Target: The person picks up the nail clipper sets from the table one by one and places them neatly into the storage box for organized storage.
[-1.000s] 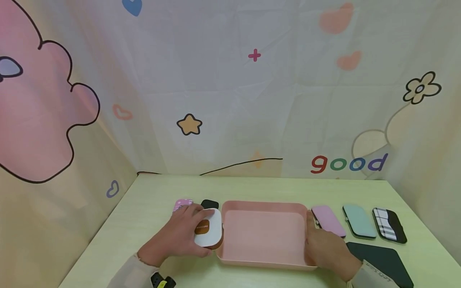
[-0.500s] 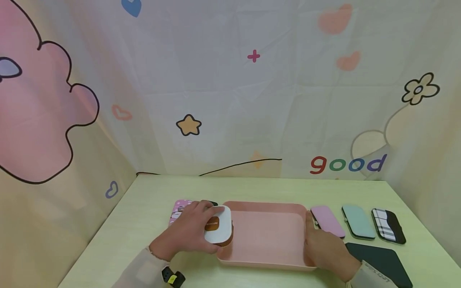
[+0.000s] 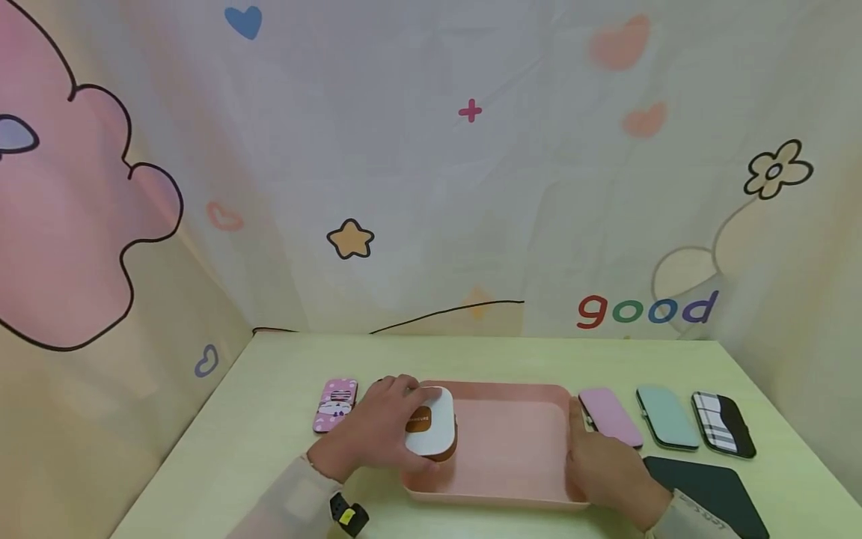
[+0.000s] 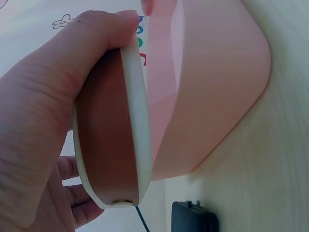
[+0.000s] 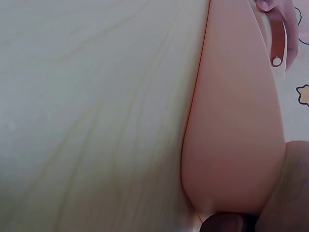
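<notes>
My left hand (image 3: 380,430) grips a rounded-square manicure case (image 3: 441,421), white with a brown band and a brown label. The case is held above the left end of a pink rectangular tray (image 3: 515,449). In the left wrist view the thumb and fingers span the tilted case (image 4: 108,130), and a small clasp shows on its band. My right hand (image 3: 606,464) holds the tray's right wall, with fingers along the inner side. The right wrist view shows the tray's outer wall (image 5: 231,121) beside that hand. The inside of the tray has nothing lying in it.
A pink patterned case (image 3: 335,405) lies left of the tray. To the right lie a lilac case (image 3: 611,418), a mint case (image 3: 668,418), a black-and-plaid case (image 3: 723,424) and a dark flat pad (image 3: 710,490). A black object (image 4: 193,217) sits near the tray's left side.
My left hand has carried the manicure case rightward, from beside the tray's left edge to over its left end. The right hand has stayed on the tray.
</notes>
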`<state>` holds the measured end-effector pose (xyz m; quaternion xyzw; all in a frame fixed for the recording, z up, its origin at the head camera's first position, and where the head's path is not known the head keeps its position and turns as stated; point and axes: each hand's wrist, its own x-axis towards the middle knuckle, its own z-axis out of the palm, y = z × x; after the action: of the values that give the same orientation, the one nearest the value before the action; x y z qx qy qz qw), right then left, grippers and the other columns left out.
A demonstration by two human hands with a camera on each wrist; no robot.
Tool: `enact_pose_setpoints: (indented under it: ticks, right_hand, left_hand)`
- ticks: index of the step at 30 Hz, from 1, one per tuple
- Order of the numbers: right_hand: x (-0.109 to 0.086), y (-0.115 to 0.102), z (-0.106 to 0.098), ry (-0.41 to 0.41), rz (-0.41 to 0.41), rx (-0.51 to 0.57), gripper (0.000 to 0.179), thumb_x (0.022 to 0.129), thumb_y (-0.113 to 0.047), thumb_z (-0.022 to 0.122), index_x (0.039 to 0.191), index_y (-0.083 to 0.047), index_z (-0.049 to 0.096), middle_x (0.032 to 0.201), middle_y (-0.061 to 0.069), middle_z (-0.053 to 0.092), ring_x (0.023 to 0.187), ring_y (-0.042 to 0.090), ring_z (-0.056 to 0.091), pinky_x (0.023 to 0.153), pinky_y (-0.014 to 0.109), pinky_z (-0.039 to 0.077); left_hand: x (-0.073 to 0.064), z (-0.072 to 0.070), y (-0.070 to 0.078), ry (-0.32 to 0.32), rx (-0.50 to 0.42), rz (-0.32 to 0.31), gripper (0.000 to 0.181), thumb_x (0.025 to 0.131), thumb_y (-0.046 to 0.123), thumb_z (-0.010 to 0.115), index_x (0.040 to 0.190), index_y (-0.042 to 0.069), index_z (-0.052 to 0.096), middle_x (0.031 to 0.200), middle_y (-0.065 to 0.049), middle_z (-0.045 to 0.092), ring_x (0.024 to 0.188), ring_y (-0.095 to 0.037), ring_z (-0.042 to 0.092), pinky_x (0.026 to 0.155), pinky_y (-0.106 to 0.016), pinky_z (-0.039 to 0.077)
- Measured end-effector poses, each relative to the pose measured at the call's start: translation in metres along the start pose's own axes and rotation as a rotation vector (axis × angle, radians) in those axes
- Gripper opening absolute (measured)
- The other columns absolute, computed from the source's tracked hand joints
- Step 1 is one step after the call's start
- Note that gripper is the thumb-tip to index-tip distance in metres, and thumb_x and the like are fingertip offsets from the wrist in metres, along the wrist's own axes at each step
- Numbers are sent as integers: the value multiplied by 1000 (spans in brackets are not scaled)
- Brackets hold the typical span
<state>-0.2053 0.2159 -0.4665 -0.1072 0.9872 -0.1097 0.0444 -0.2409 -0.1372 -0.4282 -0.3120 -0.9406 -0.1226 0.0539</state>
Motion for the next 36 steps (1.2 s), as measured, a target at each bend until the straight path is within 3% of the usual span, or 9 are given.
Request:
enact_pose_setpoints:
  ticks: [14,22,28,36]
  right_hand:
    - [0,2,2,28,6,-35,71,96,-16,42,153,15,12,49,-3,43,42,11,30,41,27,17]
    - [-1,2,1,-21,36,-3,73,97,-17,42,155,12,7,50,-2,44,42,12,28,43,27,16]
    - [-2,0,3,14,2,-21,74,95,-14,44,154,14,9,49,-3,43,42,11,29,41,27,17]
    - [0,0,0,-15,11,-45,79,92,-13,49,155,12,8,50,-3,43,43,12,27,43,28,16]
  left_hand:
    - [21,9,11,-7,5,34,98,65,74,75,148,32,44,131,1,53,116,-19,48,98,-42,43]
    - [30,15,15,-24,35,63,98,66,74,74,148,31,44,133,-1,53,117,-21,48,100,-43,43]
    - [33,20,12,-38,44,51,99,65,77,73,148,31,44,132,-2,54,117,-21,49,103,-45,42]
    - [36,27,7,-55,39,42,103,64,79,73,149,31,43,133,-3,54,117,-22,49,104,-46,41]
